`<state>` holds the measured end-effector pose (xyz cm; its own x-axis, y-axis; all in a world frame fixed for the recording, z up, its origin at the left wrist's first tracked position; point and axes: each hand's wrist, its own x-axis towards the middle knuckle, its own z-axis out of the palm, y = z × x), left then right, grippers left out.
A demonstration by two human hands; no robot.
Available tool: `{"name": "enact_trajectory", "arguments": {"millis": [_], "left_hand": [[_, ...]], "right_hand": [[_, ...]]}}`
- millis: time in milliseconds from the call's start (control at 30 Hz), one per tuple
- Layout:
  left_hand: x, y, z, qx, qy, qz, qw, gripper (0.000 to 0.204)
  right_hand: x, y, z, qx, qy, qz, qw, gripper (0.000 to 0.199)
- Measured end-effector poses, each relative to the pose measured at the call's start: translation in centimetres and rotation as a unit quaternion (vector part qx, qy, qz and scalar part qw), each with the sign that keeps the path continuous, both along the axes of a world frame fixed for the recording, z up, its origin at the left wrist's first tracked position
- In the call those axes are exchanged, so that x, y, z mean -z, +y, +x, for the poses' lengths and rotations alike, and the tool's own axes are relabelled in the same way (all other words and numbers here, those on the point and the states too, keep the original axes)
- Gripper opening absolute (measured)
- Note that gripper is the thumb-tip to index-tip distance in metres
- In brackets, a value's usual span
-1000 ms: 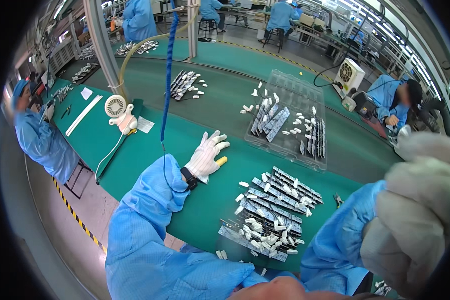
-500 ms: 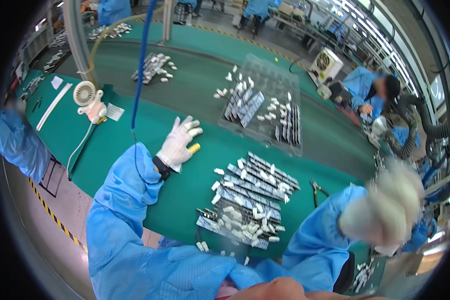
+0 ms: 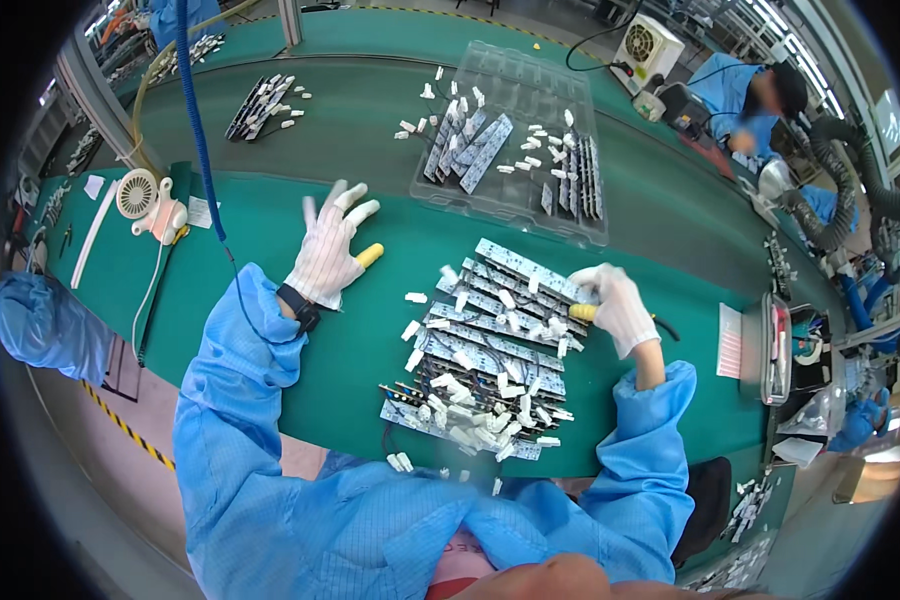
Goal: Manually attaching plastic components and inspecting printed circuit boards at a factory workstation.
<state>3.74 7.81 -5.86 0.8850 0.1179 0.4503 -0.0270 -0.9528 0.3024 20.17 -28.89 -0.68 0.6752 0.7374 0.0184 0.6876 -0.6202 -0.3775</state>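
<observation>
Several long, narrow circuit boards (image 3: 495, 322) with wires and small white connectors (image 3: 460, 390) lie in a stack on the green mat in front of me. My right hand (image 3: 615, 308), in a white glove with a yellow cover on the thumb, closes on the right end of the farthest board strip (image 3: 530, 268). Part of its grip is hidden by the glove. To the left of the stack, my left hand (image 3: 330, 250) is gloved the same way, its fingers spread and holding nothing. A dark handle (image 3: 666, 328) shows just beyond my right hand.
A clear plastic tray (image 3: 490, 212) with more boards stands beyond the stack. Another board pile (image 3: 260, 108) lies at far left. A small fan (image 3: 150, 200) and a hanging blue coiled cord (image 3: 192, 120) are on the left. At right are a clear box (image 3: 773, 350) and a co-worker (image 3: 735, 100).
My right hand has come from the far right to the stack and taken hold of the farthest strip's end. My left hand stays spread on its side. The whole view has shifted somewhat.
</observation>
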Motion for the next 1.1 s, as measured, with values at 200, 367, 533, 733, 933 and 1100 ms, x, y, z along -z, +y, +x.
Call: {"name": "enact_trajectory", "arguments": {"millis": [200, 367, 533, 733, 933, 1100], "left_hand": [[0.5, -0.4, -0.5, -0.202, 0.099, 0.193, 0.955, 0.074], [0.8, 0.6, 1.2, -0.209, 0.108, 0.177, 0.955, 0.084], [-4.8, -4.4, 1.3, 0.225, -0.011, -0.657, 0.720, 0.083], [-8.7, -9.6, -1.3, 0.156, 0.103, -0.546, 0.816, 0.038], [-5.3, -9.7, -2.1, 0.169, 0.038, -0.641, 0.748, 0.038], [-6.6, -9.4, -2.2, 0.176, 0.072, -0.527, 0.829, 0.041]], "right_hand": [[-1.6, -1.6, -0.9, 0.096, 0.372, 0.361, 0.849, 0.040], [-0.7, -1.0, -2.9, 0.089, 0.377, 0.502, 0.773, 0.042], [-3.1, -0.2, -5.4, 0.061, 0.407, 0.500, 0.762, 0.040], [-5.1, 1.2, -5.2, 0.030, 0.336, 0.283, 0.898, 0.046], [-4.5, 2.3, -7.0, 0.164, 0.419, 0.534, 0.716, 0.070], [-2.9, 0.4, -6.5, 0.137, 0.308, 0.418, 0.844, 0.046]]}}
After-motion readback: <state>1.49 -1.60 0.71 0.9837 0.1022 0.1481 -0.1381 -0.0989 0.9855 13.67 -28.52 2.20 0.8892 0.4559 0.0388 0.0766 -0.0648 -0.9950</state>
